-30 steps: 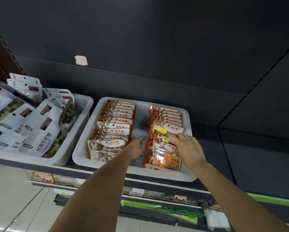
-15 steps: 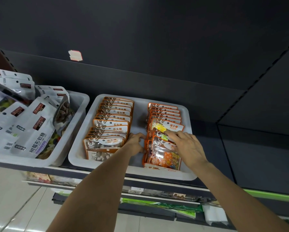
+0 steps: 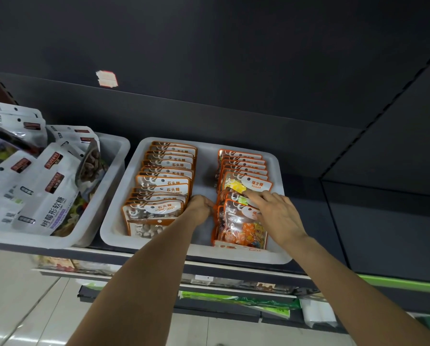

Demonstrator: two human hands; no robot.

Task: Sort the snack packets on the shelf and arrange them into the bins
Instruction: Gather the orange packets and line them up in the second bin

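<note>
Squaring sugar packets (image 3: 241,221) in white bin (image 3: 233,255), centre frame: right hand (image 3: 276,216) flat, fingers straight, pressing packet tops; left hand (image 3: 200,208) curled against row's side, grip contents hidden, steadying row.

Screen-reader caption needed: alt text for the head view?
Both hands reach into a white bin of orange-edged packets: left hand between the stone candy row and sugar candy row, right hand resting on the sugar row. A second bin of white pouches sits left.

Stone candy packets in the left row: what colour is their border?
Orange, on the stone candy packets, clearest in the head view.
</note>
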